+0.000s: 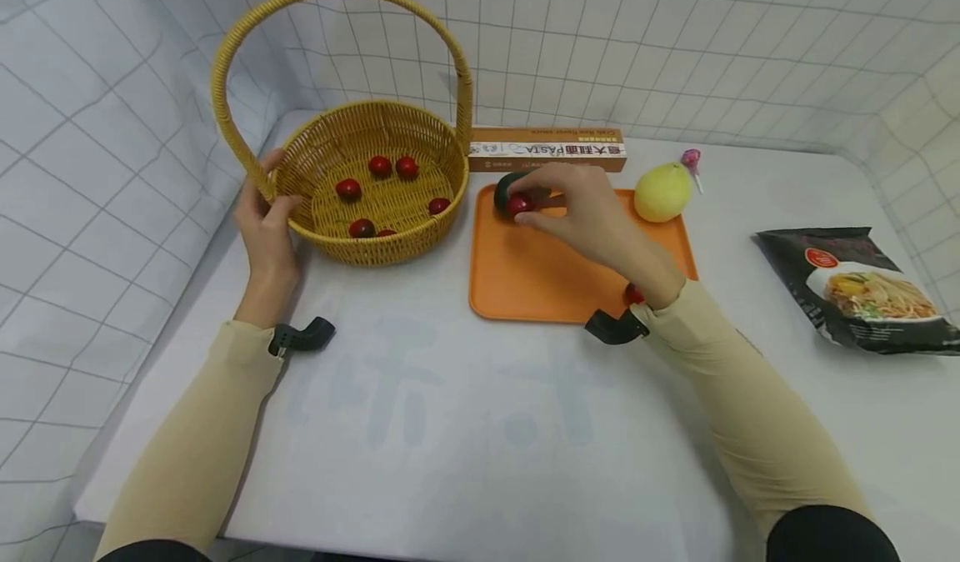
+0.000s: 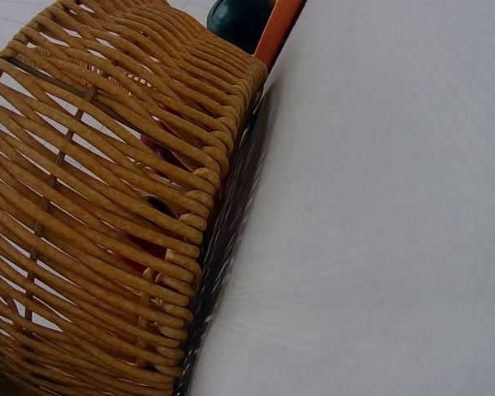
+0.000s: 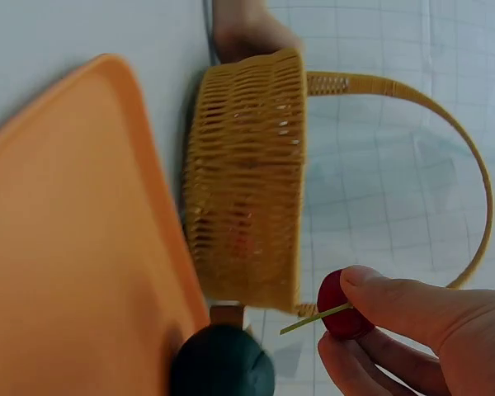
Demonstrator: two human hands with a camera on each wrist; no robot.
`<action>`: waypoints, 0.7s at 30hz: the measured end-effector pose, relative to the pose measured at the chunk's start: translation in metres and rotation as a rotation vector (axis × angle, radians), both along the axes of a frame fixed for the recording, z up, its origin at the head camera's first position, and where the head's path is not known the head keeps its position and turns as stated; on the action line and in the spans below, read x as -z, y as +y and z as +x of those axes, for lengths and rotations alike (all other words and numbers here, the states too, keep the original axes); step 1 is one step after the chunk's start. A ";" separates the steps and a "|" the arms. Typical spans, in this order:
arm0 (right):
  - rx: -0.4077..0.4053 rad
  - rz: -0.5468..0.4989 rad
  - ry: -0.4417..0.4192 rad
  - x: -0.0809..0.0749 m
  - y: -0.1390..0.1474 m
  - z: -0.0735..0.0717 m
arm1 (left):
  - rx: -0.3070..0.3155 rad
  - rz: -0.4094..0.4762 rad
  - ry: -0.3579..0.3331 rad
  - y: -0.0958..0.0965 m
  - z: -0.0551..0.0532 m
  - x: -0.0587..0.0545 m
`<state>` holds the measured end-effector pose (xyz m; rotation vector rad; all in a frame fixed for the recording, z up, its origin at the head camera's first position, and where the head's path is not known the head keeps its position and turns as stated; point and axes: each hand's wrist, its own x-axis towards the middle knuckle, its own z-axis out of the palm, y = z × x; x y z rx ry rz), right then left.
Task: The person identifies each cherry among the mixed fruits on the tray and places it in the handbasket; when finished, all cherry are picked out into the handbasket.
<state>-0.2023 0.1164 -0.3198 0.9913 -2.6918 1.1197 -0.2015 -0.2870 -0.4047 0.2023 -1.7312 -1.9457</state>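
My left hand (image 1: 266, 224) grips the left rim of a yellow wicker basket (image 1: 420, 237), close by the foot of its tall handle. Several dark red cherries (image 1: 348, 189) lie spread over the basket floor. Above the orange tray (image 1: 517, 291), my right hand (image 1: 581, 208) pinches a cherry (image 3: 337, 305) between thumb and fingers; its thin green stem sticks out in the right wrist view. Just behind it sits a dark green rounded fruit (image 1: 504, 195) at the tray's back left corner. Another red cherry (image 1: 633, 294) is partly hidden by my right wrist.
A pasta box (image 1: 547, 150) lies behind the tray, beside the basket. On the tray's back right corner is a yellow pear-shaped fruit (image 1: 663, 193), with a pink lollipop (image 1: 691, 159) behind it. Farther right lies a black noodle packet (image 1: 862, 291). White grid-patterned sheeting encloses the table.
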 end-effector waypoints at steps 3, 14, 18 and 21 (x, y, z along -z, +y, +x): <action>-0.012 0.003 0.025 -0.007 -0.018 -0.006 | -0.005 -0.001 0.008 -0.001 0.000 0.000; -0.099 -0.067 -0.081 -0.018 -0.081 -0.029 | 0.009 -0.006 0.019 0.002 0.001 -0.002; -0.107 -0.014 -0.089 -0.019 -0.097 -0.035 | 0.013 -0.018 0.010 0.002 0.002 -0.003; -0.111 0.051 -0.086 -0.016 -0.106 -0.040 | 0.006 -0.025 0.003 0.000 0.003 -0.002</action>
